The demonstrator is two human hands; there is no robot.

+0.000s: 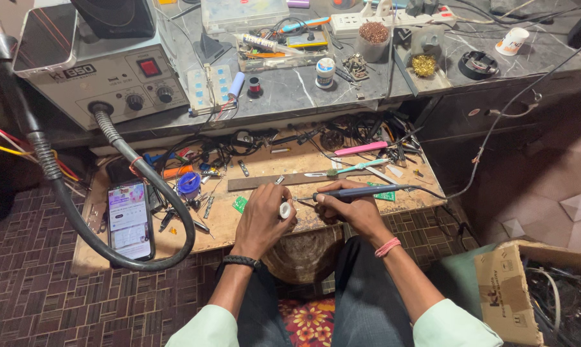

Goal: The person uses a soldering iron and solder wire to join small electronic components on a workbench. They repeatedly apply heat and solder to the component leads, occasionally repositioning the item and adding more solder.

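My right hand (348,209) grips a blue-handled soldering iron (361,191) like a pen, its tip pointing left toward the other hand. My left hand (263,215) is closed around a small white spool (285,209), probably solder wire, held right beside the iron's tip. Both hands rest over the front edge of a low wooden work board (265,168). A small green circuit board (240,204) lies just left of my left hand, and another green board (387,195) peeks out under the iron's handle. What lies between the hands is hidden.
A lit smartphone (130,220) lies at the board's left, ringed by a thick black hose (143,177) from a grey rework station (104,77). Tweezers, screwdrivers, a pink tool (361,148) and wires crowd the board's back. A cardboard box (506,292) sits lower right.
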